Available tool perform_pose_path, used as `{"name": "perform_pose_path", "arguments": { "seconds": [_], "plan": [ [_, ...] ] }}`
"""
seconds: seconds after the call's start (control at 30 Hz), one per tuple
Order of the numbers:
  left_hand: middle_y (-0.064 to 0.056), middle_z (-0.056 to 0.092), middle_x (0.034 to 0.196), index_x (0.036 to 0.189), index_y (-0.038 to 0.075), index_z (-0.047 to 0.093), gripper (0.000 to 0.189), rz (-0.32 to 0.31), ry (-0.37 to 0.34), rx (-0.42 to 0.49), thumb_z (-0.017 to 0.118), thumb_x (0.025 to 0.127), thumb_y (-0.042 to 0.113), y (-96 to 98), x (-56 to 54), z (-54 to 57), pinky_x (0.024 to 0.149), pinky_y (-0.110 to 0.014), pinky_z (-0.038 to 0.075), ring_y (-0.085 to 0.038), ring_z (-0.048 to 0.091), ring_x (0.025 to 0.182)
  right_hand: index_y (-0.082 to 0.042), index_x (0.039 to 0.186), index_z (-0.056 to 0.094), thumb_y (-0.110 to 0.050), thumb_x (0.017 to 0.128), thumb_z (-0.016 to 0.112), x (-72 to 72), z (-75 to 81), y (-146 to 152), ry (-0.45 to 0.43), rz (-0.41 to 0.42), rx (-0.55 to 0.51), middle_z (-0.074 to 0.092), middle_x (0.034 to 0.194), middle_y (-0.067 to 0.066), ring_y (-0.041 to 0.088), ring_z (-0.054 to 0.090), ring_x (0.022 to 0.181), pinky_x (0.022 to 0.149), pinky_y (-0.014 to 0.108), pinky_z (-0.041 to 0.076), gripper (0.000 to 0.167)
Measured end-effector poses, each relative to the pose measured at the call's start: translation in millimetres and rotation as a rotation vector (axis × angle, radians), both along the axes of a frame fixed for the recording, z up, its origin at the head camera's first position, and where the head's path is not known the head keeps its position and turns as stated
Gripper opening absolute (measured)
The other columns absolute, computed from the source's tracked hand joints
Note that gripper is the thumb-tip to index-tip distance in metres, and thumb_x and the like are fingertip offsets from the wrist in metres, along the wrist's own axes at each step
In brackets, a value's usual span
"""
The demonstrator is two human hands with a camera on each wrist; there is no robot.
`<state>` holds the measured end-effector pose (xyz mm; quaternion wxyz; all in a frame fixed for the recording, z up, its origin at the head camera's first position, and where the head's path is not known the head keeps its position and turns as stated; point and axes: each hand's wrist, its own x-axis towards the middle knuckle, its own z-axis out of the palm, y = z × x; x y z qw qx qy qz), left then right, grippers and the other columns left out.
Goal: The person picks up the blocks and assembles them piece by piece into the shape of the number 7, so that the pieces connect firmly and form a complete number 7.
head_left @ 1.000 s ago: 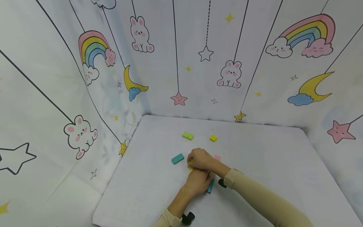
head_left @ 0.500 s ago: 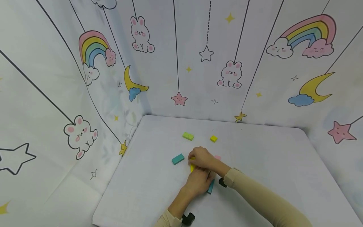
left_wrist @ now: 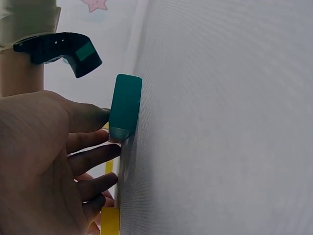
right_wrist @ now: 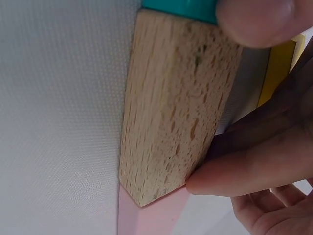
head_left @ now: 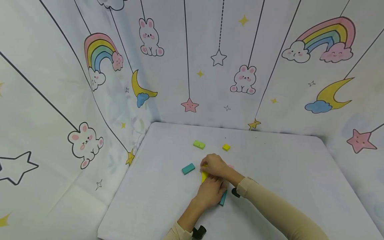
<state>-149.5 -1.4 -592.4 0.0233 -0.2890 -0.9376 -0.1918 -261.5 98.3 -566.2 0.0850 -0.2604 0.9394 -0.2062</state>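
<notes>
My right hand [head_left: 214,165] bends over a long yellow block [head_left: 204,175], its fingertips pinching the far end. Close in front of it lies my left hand [head_left: 210,191], fingers stretched toward the yellow block and thumb at a teal block [head_left: 222,199]. In the left wrist view the left thumb touches the teal block [left_wrist: 125,105], and a yellow block end [left_wrist: 110,223] shows below the fingers. A plain wooden block [right_wrist: 176,107] stands between the teal block [right_wrist: 181,7] and a pink block [right_wrist: 154,210] in one row in the right wrist view. Both hands partly hide these blocks from above.
On the white table [head_left: 285,173] a second teal block [head_left: 188,168] lies left of the hands. Farther back are a lime green block [head_left: 199,144] and a small yellow block [head_left: 226,147]. A printed cloth wall [head_left: 168,76] rises behind the table.
My right hand has shifted slightly away from me, and more of the yellow block shows between the hands. The left hand stays nearly still, as do the loose blocks.
</notes>
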Motion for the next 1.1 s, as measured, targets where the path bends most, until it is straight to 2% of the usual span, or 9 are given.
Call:
{"name": "perform_pose_path", "arguments": {
  "seconds": [0.27, 0.5, 0.8, 1.1],
  "plan": [
    [-0.006, 0.046, 0.161, 0.154, 0.008, 0.050, 0.054, -0.002, -0.032, -0.021, 0.060, 0.106, 0.031, -1.4, 0.5, 1.0, 0.127, -0.040, 0.027, -0.023, 0.035, 0.154, -0.020, 0.102, 0.082, -0.033, 0.093, 0.080, -5.2, -2.3, 3, -0.032, -0.084, 0.014, 0.074, 0.092, -0.012, 0.009, 0.058, 0.080, 0.071, 0.026, 0.052, 0.016],
    [-0.005, 0.055, 0.153, 0.147, 0.007, 0.056, 0.049, -0.010, -0.007, -0.012, 0.063, 0.105, 0.030, -0.6, -0.7, 1.2, 0.126, -0.039, 0.029, -0.021, 0.043, 0.148, -0.017, 0.098, 0.082, -0.028, 0.094, 0.080, -4.7, 1.4, 4, -0.031, -0.093, -0.024, 0.075, 0.095, -0.005, 0.012, 0.058, 0.083, 0.071, 0.027, 0.054, 0.012],
    [-0.006, 0.062, 0.144, 0.144, 0.006, 0.059, 0.045, -0.025, 0.013, -0.005, 0.062, 0.105, 0.029, -0.4, -2.0, -2.7, 0.125, -0.040, 0.033, -0.021, 0.051, 0.141, -0.017, 0.097, 0.081, -0.027, 0.093, 0.080, -4.9, 3.7, 7, -0.045, -0.170, -0.032, 0.075, 0.097, -0.003, 0.013, 0.060, 0.082, 0.071, 0.026, 0.056, 0.011],
    [-0.004, 0.062, 0.143, 0.145, 0.008, 0.058, 0.046, -0.032, 0.028, 0.017, 0.064, 0.104, 0.028, -0.5, -2.2, -4.8, 0.124, -0.040, 0.034, -0.022, 0.052, 0.140, -0.016, 0.098, 0.082, -0.029, 0.093, 0.081, -12.5, 0.3, 11, -0.025, -0.215, -0.015, 0.076, 0.100, -0.001, 0.015, 0.064, 0.090, 0.087, 0.035, 0.059, 0.014]
  ]
}}
